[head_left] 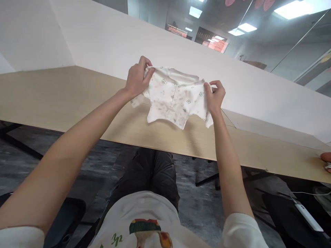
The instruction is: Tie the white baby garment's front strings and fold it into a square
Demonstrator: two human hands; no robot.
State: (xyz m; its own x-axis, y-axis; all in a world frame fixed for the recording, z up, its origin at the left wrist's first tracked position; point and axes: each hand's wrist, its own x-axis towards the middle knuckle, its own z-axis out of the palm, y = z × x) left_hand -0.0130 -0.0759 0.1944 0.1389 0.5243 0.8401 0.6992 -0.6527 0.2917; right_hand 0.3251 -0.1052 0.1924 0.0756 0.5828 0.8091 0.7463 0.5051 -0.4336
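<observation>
A small white baby top (176,94) with a scattered print hangs spread out between my two hands, above the wooden table (121,124). My left hand (139,75) pinches its upper left corner between thumb and fingers. At the upper right corner, my right hand (215,96) grips the cloth the same way. A short sleeve dangles below each hand. The lower edge hangs loose and wavy, slightly blurred, with its shadow on the tabletop.
A white partition (103,44) runs along the table's back, with glass above it. Another person's hand (326,157) shows at the far right edge. Black chairs (64,220) stand below the table; a white power strip (309,217) lies at lower right.
</observation>
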